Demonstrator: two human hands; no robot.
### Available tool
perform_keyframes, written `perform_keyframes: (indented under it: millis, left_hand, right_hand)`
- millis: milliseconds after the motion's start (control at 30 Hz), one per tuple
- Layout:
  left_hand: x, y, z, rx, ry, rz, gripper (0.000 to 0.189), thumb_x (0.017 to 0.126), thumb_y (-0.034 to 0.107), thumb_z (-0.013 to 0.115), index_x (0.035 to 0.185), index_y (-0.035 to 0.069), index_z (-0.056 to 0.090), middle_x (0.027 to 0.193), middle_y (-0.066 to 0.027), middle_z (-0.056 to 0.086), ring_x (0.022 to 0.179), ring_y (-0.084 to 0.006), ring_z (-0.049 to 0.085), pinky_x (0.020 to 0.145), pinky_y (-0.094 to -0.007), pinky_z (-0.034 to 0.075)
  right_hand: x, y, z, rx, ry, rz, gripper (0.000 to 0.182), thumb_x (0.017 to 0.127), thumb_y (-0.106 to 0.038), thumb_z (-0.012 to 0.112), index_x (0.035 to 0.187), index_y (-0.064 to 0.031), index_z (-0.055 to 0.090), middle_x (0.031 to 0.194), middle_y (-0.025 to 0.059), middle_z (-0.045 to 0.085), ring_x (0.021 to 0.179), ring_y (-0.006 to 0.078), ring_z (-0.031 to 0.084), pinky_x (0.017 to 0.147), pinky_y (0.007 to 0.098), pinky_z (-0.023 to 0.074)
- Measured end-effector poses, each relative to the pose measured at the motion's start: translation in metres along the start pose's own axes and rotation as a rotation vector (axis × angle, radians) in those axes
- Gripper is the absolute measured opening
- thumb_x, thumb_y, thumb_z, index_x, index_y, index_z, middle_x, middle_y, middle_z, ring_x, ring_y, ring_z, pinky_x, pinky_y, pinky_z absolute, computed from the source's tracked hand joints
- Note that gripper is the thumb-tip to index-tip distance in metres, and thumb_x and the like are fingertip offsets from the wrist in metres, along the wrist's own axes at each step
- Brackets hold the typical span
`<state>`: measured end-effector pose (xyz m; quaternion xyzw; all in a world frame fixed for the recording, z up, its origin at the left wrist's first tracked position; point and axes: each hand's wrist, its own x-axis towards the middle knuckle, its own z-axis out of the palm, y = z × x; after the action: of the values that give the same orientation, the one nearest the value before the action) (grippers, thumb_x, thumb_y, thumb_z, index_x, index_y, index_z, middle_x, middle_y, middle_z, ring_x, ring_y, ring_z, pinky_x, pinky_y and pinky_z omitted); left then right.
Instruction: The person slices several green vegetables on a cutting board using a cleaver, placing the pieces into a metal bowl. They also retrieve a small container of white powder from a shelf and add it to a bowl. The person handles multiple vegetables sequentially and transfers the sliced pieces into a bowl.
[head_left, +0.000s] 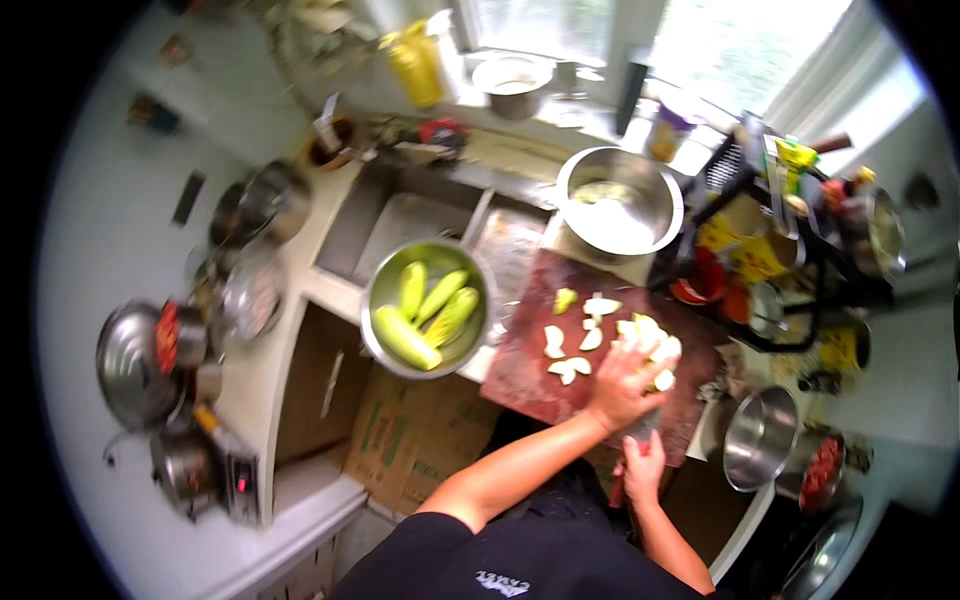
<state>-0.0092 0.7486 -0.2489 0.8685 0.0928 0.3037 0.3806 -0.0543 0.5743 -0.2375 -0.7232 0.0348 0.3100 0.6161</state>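
My left hand (624, 382) lies spread over a heap of pale cut vegetable pieces (651, 337) on the dark red cutting board (517, 375). Just below it, my right hand (643, 465) is closed round the handle of a kitchen knife (616, 487), whose blade reaches up under my left hand and is partly hidden. More cut pieces (553, 340) lie scattered on the board's left half. A steel bowl (365, 315) with several whole green gourd-like vegetables (442, 294) stands left of the board, over the sink's front edge.
A large steel pot (566, 187) with some pale pieces inside stands behind the board. The steel sink (360, 202) lies at the back left. A black rack (802, 341) with utensils rises at the right, near an empty-looking steel bowl (759, 442). Pots and lids (139, 367) crowd the left counter.
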Motion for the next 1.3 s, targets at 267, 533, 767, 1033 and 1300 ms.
perform_keyframes:
  millis: [267,533,767,1033,1300]
  left_hand:
    - [0.124,-0.039,-0.028,0.043,0.079,0.087,0.049,0.085,0.032,0.084,0.131,0.016,0.079,0.138,-0.0149,0.068,0.125,-0.0406,0.063,0.114,-0.053,0.047]
    - [0.228,-0.118,-0.015,-0.052,0.127,0.076,0.041,0.097,0.028,0.074,0.134,0.01,0.075,0.133,-0.0172,0.068,0.124,-0.0399,0.065,0.108,-0.0475,0.052]
    - [0.253,-0.194,-0.013,0.312,0.062,0.051,0.072,0.1,0.05,0.071,0.155,0.006,0.056,0.158,-0.0211,0.053,0.149,-0.0405,0.047,0.122,-0.0534,0.037]
    - [0.062,-0.122,-0.058,-0.049,-0.118,0.04,0.009,0.091,0.004,0.072,0.099,0.006,0.075,0.098,-0.012,0.071,0.093,-0.0327,0.07,0.084,-0.0415,0.057]
    - [0.058,-0.146,-0.043,0.243,-0.432,0.212,0.054,0.078,0.002,0.077,0.129,0.017,0.074,0.156,-0.0106,0.053,0.146,-0.0394,0.048,0.118,-0.0524,0.044]
  right_hand:
    - [0.079,-0.098,0.061,0.125,-0.068,-0.148,0.02,0.109,-0.018,0.066,0.121,-0.0051,0.057,0.073,-0.0024,0.055,0.051,0.0084,0.052,0.048,0.0255,0.0444]
    - [0.133,-0.177,0.084,-0.085,-0.046,-0.163,0.031,0.108,-0.032,0.07,0.103,-0.0038,0.056,0.073,0.0012,0.06,0.053,0.0092,0.057,0.049,0.0288,0.0459]
    - [0.076,-0.096,0.028,0.055,0.116,-0.124,0.027,0.108,-0.031,0.071,0.111,-0.0053,0.062,0.07,-0.0029,0.056,0.055,0.0066,0.054,0.049,0.0266,0.0439]
    - [0.009,0.026,-0.059,-0.722,0.463,-0.158,0.032,0.099,-0.03,0.077,0.111,-0.003,0.065,0.074,0.0183,0.066,0.072,0.0429,0.068,0.065,0.0516,0.0511]
    - [0.051,0.028,-0.078,-0.843,0.376,-0.173,0.034,0.1,-0.033,0.076,0.118,-0.006,0.065,0.078,0.0153,0.067,0.074,0.0422,0.067,0.067,0.0521,0.051]
